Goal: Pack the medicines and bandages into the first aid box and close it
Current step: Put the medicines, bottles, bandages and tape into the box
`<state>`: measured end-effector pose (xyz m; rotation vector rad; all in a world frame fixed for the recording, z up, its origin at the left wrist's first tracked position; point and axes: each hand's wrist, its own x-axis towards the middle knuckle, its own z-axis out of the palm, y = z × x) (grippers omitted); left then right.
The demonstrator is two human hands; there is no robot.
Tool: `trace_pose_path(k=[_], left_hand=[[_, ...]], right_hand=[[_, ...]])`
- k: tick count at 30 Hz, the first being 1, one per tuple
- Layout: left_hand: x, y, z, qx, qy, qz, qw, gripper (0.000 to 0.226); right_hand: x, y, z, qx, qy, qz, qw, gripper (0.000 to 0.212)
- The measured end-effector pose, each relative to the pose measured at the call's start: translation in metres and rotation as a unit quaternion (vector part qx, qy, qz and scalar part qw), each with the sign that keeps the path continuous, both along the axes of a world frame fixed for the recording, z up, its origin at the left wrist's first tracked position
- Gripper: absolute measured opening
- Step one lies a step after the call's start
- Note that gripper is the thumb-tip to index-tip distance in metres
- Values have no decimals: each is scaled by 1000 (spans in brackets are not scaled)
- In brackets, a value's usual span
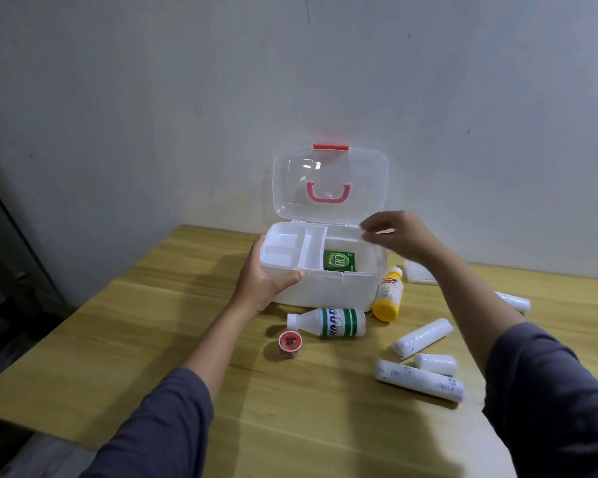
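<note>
The white first aid box (325, 288) stands open on the wooden table, its clear lid (330, 184) upright with a red handle and latch. A white divided tray (290, 251) covers the box's left half; a green medicine pack (339, 261) lies inside on the right. My left hand (266, 276) grips the box's front left corner. My right hand (399, 236) hovers over the back right rim, fingers pinched, blurred. In front of the box lie a white and green bottle (330, 322), a yellow bottle (389, 294), a small red-capped jar (290, 345) and several white bandage rolls (422, 338).
A flat white packet (418, 272) lies behind my right forearm. Another bandage roll (513, 301) rests at the far right. The grey wall stands right behind the box. The table's left edge (83, 305) drops off to a dark floor.
</note>
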<state>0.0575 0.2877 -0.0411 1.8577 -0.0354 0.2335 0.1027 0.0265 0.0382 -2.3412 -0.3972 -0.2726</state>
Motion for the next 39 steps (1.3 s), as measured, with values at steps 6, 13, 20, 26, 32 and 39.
trace_pose_path(k=[6,13,20,26,32,39], left_hand=[[1,-1,-2,-6,-7,-2,1000,114],[3,1,-5,-8,-7,-5,1000,116],[3,1,-4,-5,-15,-6,1000,112],[0,2,0,17,-16,-12,1000,114],[-2,3,2,25,-2,-16,1000,126],[-1,5,2,31,2,-20,999,124]], right_hand=[[-10,-74,-50,184,49,-165,968,35],[1,-93,-72,-107,160,-145,970,72],[8,-92,-77,-124,131,-149,972,70],[1,-78,-55,-30,23,-165,986,66],[-13,-35,-6,16,-69,-70,995,65],[-7,19,7,-187,-7,50,981,69]])
